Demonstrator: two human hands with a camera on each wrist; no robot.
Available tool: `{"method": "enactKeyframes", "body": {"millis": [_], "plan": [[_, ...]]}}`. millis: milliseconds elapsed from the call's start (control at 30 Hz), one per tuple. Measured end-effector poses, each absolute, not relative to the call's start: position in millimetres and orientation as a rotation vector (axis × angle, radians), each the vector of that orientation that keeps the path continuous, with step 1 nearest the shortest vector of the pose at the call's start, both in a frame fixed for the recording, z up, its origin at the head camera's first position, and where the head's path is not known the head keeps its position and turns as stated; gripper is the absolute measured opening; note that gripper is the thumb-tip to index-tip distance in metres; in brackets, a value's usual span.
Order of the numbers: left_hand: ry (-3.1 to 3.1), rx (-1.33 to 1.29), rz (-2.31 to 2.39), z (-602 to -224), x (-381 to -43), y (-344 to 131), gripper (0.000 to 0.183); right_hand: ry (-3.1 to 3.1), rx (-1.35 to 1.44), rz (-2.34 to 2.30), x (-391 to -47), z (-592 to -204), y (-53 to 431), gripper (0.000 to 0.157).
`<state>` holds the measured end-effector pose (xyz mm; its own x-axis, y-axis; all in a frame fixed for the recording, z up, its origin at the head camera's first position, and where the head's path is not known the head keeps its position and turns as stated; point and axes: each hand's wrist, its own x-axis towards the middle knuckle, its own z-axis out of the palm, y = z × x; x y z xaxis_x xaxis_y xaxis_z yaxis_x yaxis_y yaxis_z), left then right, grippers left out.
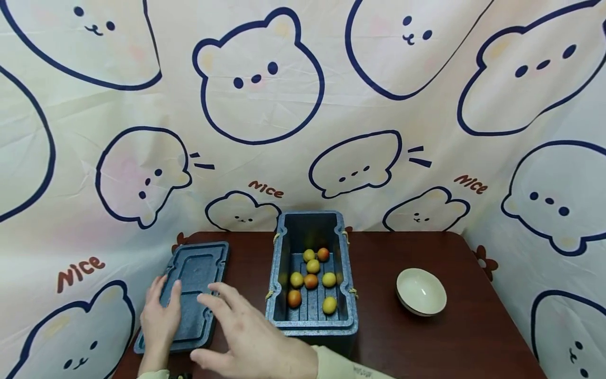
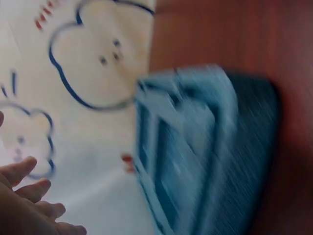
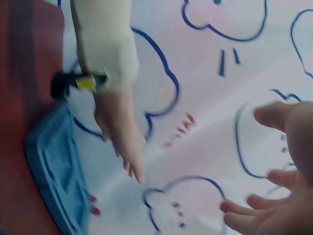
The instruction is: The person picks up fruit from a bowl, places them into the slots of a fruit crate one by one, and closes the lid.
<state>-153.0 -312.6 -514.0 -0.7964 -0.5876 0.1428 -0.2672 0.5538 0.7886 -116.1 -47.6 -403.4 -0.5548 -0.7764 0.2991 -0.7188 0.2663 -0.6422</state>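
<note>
A blue-grey lid (image 1: 196, 271) lies flat on the left of the table. My left hand (image 1: 160, 316) is over the lid's near left part, fingers spread and holding nothing. To its right, my right hand (image 1: 255, 331) reaches leftward past the near end of a blue-grey bin (image 1: 312, 327), fingers apart and nothing in them. Several yellow and orange-red round fruits lie on the bin's ribbed floor, among them a yellow one (image 1: 330, 305) and an orange-red one (image 1: 294, 299). In the right wrist view the left hand (image 3: 124, 139) hangs above the lid (image 3: 54, 166).
A cream bowl (image 1: 421, 291) stands on the dark brown table (image 1: 379, 337) to the right of the bin. A cloth with bear drawings (image 1: 265, 105) hangs behind the table and along its sides. Small yellow rope loops (image 1: 352, 292) show on the bin's sides.
</note>
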Motion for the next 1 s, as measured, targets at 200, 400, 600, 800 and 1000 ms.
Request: {"method": "enactKeyframes", "body": {"millis": [200, 400, 600, 800, 1000], "plan": [[-2.489, 0.937, -1.056, -536.0, -150.5, -348.2, 0.077, 2.342, -1.286, -1.384, -107.9, -438.4, -75.7, 0.073], [-2.618, 1.125, -1.012, -555.2, -145.1, -369.6, 0.081, 2.273, -1.069, -1.520, -101.9, -472.1, -100.4, 0.075], [-2.715, 1.151, -0.985, -571.3, -146.2, -379.3, 0.086, 2.283, -0.933, -1.564, -106.4, -500.4, -114.6, 0.080], [-2.749, 1.247, -0.965, -577.4, -141.5, -387.0, 0.085, 2.150, -0.530, -1.639, -113.3, -518.4, -128.2, 0.087], [-2.759, 1.224, -0.953, -577.7, -142.1, -390.5, 0.073, 2.213, -0.416, -1.619, -118.9, -537.9, -137.4, 0.088]]}}
